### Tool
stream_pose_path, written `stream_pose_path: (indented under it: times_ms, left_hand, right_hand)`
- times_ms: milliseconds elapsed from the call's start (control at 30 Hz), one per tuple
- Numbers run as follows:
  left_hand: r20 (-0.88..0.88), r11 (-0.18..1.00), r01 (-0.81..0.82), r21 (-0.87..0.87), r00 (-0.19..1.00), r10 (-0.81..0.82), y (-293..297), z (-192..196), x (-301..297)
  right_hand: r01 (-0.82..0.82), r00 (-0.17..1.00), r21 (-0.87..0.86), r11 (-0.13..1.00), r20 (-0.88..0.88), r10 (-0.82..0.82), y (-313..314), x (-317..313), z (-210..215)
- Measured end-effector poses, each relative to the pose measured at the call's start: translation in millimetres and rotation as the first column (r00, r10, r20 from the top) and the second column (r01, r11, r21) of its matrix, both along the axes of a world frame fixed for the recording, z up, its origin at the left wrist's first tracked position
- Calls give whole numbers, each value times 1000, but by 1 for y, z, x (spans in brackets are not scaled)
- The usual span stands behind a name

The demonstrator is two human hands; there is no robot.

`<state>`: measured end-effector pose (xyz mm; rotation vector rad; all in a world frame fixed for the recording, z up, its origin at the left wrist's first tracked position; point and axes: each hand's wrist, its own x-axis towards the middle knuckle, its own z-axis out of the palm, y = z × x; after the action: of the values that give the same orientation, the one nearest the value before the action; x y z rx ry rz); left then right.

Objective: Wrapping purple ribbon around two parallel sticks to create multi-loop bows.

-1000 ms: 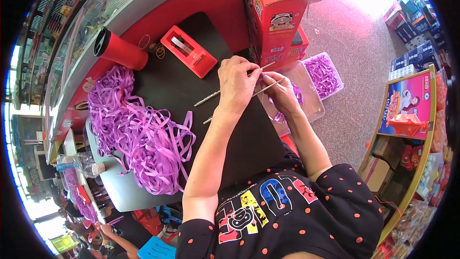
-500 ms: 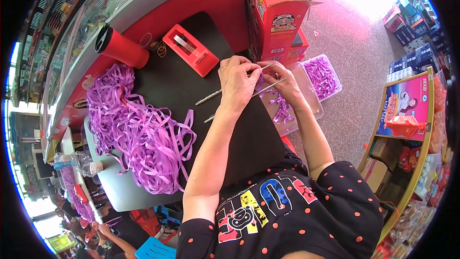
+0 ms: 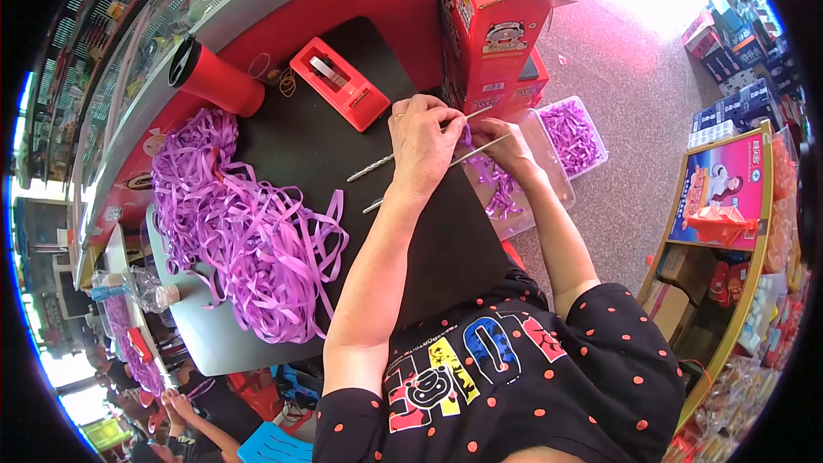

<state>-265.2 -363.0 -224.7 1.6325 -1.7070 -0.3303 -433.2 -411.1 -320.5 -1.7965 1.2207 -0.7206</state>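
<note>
My left hand (image 3: 422,141) is closed in a pinch on a thin metal rod (image 3: 370,169) with a spiral-grooved end, like a long drill bit. A purple ribbon (image 3: 467,135) hangs at its fingertips. My right hand (image 3: 507,151) is beside it with fingers curled; what they grip is hidden. A second thin metal rod (image 3: 476,152) passes beneath my left wrist and crosses in front of my right fingers. Below the hands, a clear plastic tray (image 3: 555,173) holds short purple ribbon pieces (image 3: 501,197). A big heap of purple ribbon (image 3: 257,249) lies left of my left forearm.
On the dark table (image 3: 429,266) stand a red tape dispenser (image 3: 351,94) and a red tumbler (image 3: 223,81). Tall red boxes (image 3: 506,34) rise behind my hands. Another clear box (image 3: 573,137) of purple ribbon pieces is at the right. Another person's hands (image 3: 177,411) show lower left.
My right hand has drawn slightly away from my left fingertips, and its fingers have curled more. The left hand keeps its pinch on the rod. The view has shifted a little.
</note>
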Motion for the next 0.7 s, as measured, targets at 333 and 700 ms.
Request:
stream_pose_path:
  times_ms: [333, 700]
  left_hand:
    - [6, 1000, -2, 5, 1000, 2, 0, 1, -3]
    - [23, 1000, -10, 2, 1000, 10, 0, 4, -2]
  right_hand:
    - [83, 993, -42, 996, -82, -86, 5, -17, -86]
    - [226, 974, 232, 946, -39, -223, 26, -29, -173]
